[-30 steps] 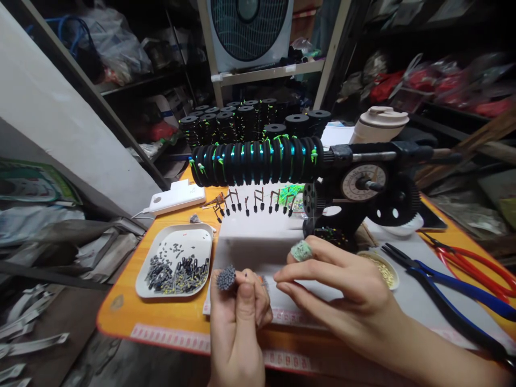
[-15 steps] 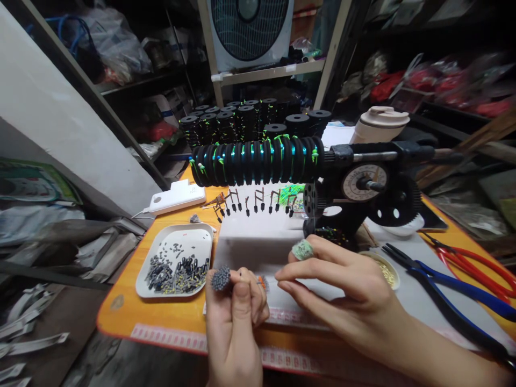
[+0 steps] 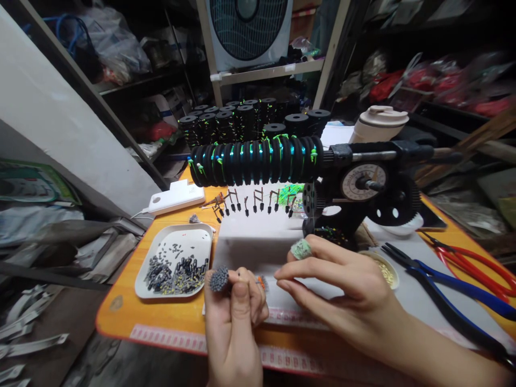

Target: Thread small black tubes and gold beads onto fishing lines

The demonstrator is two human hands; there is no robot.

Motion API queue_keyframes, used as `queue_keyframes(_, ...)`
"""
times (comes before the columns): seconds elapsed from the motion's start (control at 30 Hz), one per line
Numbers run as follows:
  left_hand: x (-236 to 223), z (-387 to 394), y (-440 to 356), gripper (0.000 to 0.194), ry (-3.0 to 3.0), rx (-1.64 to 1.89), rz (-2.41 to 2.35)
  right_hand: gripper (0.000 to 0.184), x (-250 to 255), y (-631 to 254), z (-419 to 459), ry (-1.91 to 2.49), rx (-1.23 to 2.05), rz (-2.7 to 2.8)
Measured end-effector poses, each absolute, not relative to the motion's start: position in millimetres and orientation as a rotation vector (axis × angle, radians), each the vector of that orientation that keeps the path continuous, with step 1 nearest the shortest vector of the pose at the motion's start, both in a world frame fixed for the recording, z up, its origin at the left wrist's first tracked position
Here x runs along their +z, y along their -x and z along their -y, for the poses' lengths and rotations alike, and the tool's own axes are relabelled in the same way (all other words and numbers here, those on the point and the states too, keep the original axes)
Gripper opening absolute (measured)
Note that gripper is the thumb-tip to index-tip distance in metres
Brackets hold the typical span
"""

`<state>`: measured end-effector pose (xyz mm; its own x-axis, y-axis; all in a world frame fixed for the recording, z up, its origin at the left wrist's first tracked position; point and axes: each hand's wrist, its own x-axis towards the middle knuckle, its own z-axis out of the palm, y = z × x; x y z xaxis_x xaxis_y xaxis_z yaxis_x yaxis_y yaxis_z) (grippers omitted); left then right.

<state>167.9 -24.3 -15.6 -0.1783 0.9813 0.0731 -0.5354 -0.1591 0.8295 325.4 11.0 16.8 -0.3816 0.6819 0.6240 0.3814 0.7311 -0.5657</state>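
Observation:
My left hand point(image 3: 236, 317) is closed, thumb pressed against curled fingers. A round cluster of small grey pieces point(image 3: 219, 279) sits at its finger side, and a tiny dark speck shows above the thumb tip. Orange-tipped bits point(image 3: 262, 283) stick out behind the fingers. To the right, my right hand point(image 3: 342, 290) has thumb and a finger brought together in a pinch; anything between them is too small to make out. Green tape point(image 3: 301, 249) wraps its index fingertip. A gap separates the hands. Beyond them a black ribbed roller point(image 3: 256, 161) carries green and blue line.
A white tray point(image 3: 141, 279) of small dark and yellow pieces stands left. Weighted clips point(image 3: 258, 201) hang below the roller, beside a dial point(image 3: 364, 181). Blue-handled pliers point(image 3: 435, 290), red-handled pliers point(image 3: 475, 266) and a small bowl of gold bits point(image 3: 385, 271) lie right. Black spools point(image 3: 226, 121) stand behind.
The hands keep almost the same pose and place. The whole view has shifted very slightly to the left.

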Motion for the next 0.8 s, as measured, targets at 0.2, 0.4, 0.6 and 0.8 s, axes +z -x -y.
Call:
queue_keyframes(0.2, -16.3, 25.9, -175.4, 0.028, -0.759, 1.619, -0.794, 0.012, 16.4, -324.0, -11.2, 0.794, 0.415, 1.999)
queue_keyframes(0.4, -22.7, 34.5, -186.7, 0.020, -0.650, 1.597, -0.997, 0.014, 13.7, -325.6, -9.5, 0.762, 0.525, 1.963)
queue_keyframes(0.6, -26.1, 32.1, -192.5, 0.018, -0.665, 1.669, -0.971, 0.012, 14.8, -320.9, -6.7, 0.779, 0.261, 2.125)
queue_keyframes(0.8, -23.5, 24.2, -183.9, 0.015, -0.783, 2.006, -0.769, 0.023, 5.3, -328.4, -0.4, 0.655, -0.105, 2.269)
